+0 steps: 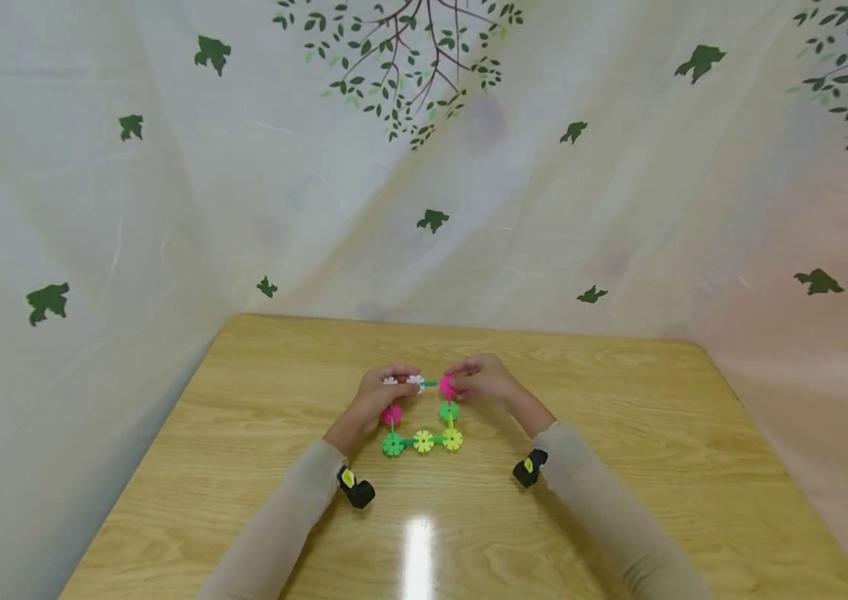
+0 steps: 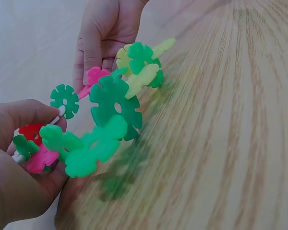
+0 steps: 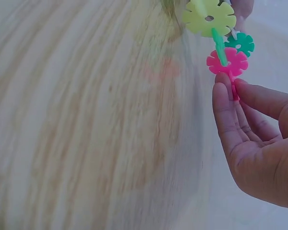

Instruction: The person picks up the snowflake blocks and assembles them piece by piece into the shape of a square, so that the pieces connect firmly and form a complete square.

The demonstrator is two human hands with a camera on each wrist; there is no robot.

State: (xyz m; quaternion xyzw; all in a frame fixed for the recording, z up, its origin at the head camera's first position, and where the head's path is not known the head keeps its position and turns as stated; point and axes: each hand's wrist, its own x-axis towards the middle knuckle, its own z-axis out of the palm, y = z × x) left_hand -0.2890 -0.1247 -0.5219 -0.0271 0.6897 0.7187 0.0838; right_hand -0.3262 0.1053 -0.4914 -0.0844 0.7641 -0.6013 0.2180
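Note:
A chain of slotted plastic snowflake discs is held above the table, bent into a near-square with a small gap at its far side. My left hand (image 1: 373, 400) pinches the far left end at a white disc (image 1: 415, 384). Edge-on beyond that disc is a green disc (image 2: 65, 101), pointing at the gap. The right hand (image 1: 495, 382) pinches a pink disc (image 3: 234, 88) at the chain's other end between thumb and fingers. Green disc (image 1: 393, 444) and yellow disc (image 1: 423, 442) form the near side. Left fingers partly hide a red disc (image 2: 32, 133).
The wooden table (image 1: 244, 500) spreads beneath both forearms, with a bright reflection near its front. Behind it hangs a pale curtain (image 1: 514, 250) with printed leaves. Black wrist cameras sit on the left wrist (image 1: 356, 490) and the right wrist (image 1: 529, 468).

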